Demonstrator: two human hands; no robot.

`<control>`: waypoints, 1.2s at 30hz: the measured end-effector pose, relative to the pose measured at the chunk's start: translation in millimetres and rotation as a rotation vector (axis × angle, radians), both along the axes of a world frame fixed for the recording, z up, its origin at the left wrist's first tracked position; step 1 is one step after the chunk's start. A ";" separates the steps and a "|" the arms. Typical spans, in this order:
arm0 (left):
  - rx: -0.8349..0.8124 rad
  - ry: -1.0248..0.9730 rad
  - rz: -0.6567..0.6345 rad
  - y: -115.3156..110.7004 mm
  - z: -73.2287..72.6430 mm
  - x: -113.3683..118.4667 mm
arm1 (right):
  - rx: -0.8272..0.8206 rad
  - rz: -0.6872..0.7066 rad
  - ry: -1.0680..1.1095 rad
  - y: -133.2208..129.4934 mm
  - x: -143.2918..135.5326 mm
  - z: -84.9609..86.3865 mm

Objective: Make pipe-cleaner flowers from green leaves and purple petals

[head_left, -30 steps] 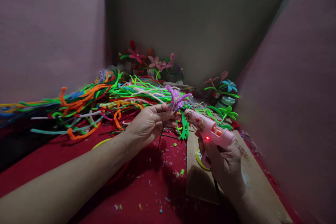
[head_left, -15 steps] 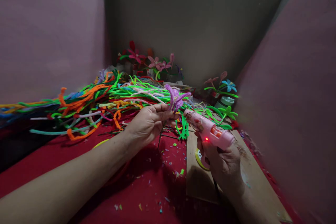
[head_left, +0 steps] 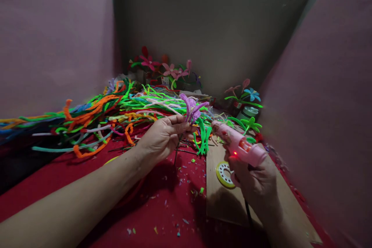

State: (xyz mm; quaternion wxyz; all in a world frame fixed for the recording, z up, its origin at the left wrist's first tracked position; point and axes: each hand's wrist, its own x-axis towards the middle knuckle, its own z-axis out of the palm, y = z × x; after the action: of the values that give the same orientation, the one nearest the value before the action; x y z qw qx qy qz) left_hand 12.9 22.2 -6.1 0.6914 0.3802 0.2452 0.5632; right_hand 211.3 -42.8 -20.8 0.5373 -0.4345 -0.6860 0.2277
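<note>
Between the fingertips of my left hand [head_left: 165, 135] is a purple pipe-cleaner flower [head_left: 193, 109], its petals up and a thin dark stem hanging below. My right hand [head_left: 257, 182] is wrapped round the handle of a pink glue gun [head_left: 240, 143] with a lit red light. The gun's nozzle points up and left toward the flower, with a gap between them. A dark cord hangs beneath the gun.
A heap of colourful pipe cleaners [head_left: 95, 110] spreads across the back left of the red cloth [head_left: 162, 209]. A yellow-rimmed tape roll [head_left: 224, 174] lies on a wooden board [head_left: 223, 203]. Finished flowers [head_left: 170, 69] stand behind, and a blue flower [head_left: 252, 94] stands at right.
My right hand has drawn the glue gun back to the right, away from the flower. More of the tape roll shows. My left hand still holds the flower in nearly the same place.
</note>
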 end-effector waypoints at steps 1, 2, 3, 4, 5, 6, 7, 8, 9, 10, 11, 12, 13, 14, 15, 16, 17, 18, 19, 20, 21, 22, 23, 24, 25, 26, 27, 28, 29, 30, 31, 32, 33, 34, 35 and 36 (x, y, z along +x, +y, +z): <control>-0.001 -0.008 0.002 0.2 0.0 -0.1 | 0.021 -0.080 -0.089 -1.3 9.4 -0.8; -0.001 -0.016 0.000 0.4 -0.1 -0.2 | 0.039 -0.160 -0.190 -2.9 21.1 -3.0; -0.003 -0.025 -0.007 0.6 -0.3 -0.3 | 0.059 -0.248 -0.295 -5.0 34.5 -6.7; -0.005 -0.035 -0.014 0.9 -0.6 -0.4 | 0.062 -0.341 -0.409 -7.6 49.0 -11.6; -0.006 -0.045 -0.021 1.1 -0.9 -0.6 | 0.065 -0.441 -0.517 -10.6 63.9 -17.4; -0.006 -0.051 -0.031 1.2 -1.2 -0.8 | 0.051 -0.533 -0.615 -13.9 78.6 -23.7; -0.006 -0.056 -0.040 1.2 -1.4 -0.9 | 0.034 -0.603 -0.694 -17.3 92.7 -30.1; -0.009 -0.059 -0.049 1.0 -1.4 -1.0 | -0.011 -0.646 -0.749 -20.6 105.7 -36.3; -0.014 -0.062 -0.055 0.7 -1.3 -0.9 | -0.073 -0.670 -0.795 -23.5 117.5 -42.0; -0.024 -0.063 -0.062 0.1 -0.9 -0.7 | -0.121 -0.699 -0.824 -26.0 128.1 -47.1; -0.034 -0.066 -0.069 -0.6 -0.4 -0.4 | -0.170 -0.707 -0.841 -27.9 137.4 -51.3; -0.043 -0.070 -0.075 -1.6 0.2 0.0 | -0.221 -0.708 -0.859 -29.4 145.4 -54.3; -0.048 -0.075 -0.080 -2.6 1.0 0.5 | -0.274 -0.695 -0.872 -30.6 151.9 -56.0; -0.047 -0.079 -0.086 -3.7 1.8 1.1 | -0.321 -0.665 -0.879 -31.7 156.5 -55.8; -0.044 -0.081 -0.091 -4.9 2.6 1.6 | -0.357 -0.637 -0.887 -33.0 158.8 -53.7; -0.041 -0.079 -0.095 -6.1 3.5 2.2 | -0.369 -0.624 -0.889 -34.5 158.2 -49.3; -0.040 -0.075 -0.099 -7.4 4.2 2.8 | -0.354 -0.623 -0.882 -36.3 154.3 -42.9; -0.041 -0.068 -0.105 -8.7 4.8 3.3 | -0.314 -0.646 -0.867 -38.0 146.5 -34.6; -0.043 -0.063 -0.110 -10.1 5.2 3.9 | -0.224 -0.705 -0.816 -39.2 134.7 -25.1; -0.043 -0.062 -0.113 -11.6 5.3 4.6 | -0.139 -0.710 -0.732 -39.5 119.2 -15.0; -0.043 -0.062 -0.123 -13.3 5.1 5.4 | -0.085 -0.636 -0.613 -38.3 100.4 -5.1; -0.041 -0.061 -0.136 -15.0 4.8 6.3 | -0.066 -0.518 -0.465 -35.3 79.4 3.9; -0.037 -0.059 -0.153 -16.8 4.2 7.4 | -0.107 -0.377 -0.338 -30.3 57.3 11.4; -0.031 -0.054 -0.174 -18.6 3.4 8.4 | -0.170 -0.247 -0.235 -23.6 35.6 17.1; -0.024 -0.046 -0.200 -20.3 2.6 9.5 | -0.218 -0.169 -0.104 -15.6 15.4 20.9; -0.017 -0.039 -0.225 -21.9 1.7 10.5 | -0.273 -0.096 0.039 -7.0 -2.2 22.7; -0.009 -0.033 -0.246 -23.2 0.9 11.4 | -0.323 -0.013 0.186 1.3 -16.7 22.9; -0.002 -0.029 -0.262 -24.4 0.2 12.1 | -0.363 0.102 0.318 8.8 -27.8 21.8; 0.002 -0.023 -0.277 -25.4 -0.3 12.7 | -0.386 0.205 0.443 14.7 -35.8 19.9; 0.007 -0.017 -0.287 -26.2 -0.7 13.1 | -0.411 0.278 0.544 18.9 -40.9 17.9; 0.013 -0.013 -0.293 -26.9 -0.7 13.5 | -0.431 0.338 0.624 21.5 -43.9 16.0; 0.018 -0.009 -0.296 -27.6 -0.6 13.8 | -0.451 0.376 0.681 22.6 -45.3 14.6; 0.021 -0.007 -0.294 -28.3 -0.3 14.1 | -0.474 0.399 0.715 22.6 -45.7 14.0; 0.022 -0.005 -0.288 -28.9 0.1 14.3 | -0.494 0.409 0.736 21.9 -45.6 13.9; 0.020 -0.003 -0.279 -29.5 0.5 14.5 | -0.511 0.409 0.746 20.9 -45.5 14.4; 0.015 0.002 -0.269 -30.0 1.0 14.6 | -0.522 0.400 0.753 19.8 -45.5 15.2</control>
State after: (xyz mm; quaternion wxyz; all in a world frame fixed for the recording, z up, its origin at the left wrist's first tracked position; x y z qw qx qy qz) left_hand 27.5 -7.8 -5.0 0.7577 0.4152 0.1885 0.4668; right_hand 165.8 -23.0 -5.6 0.5669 -0.3021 -0.4344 0.6314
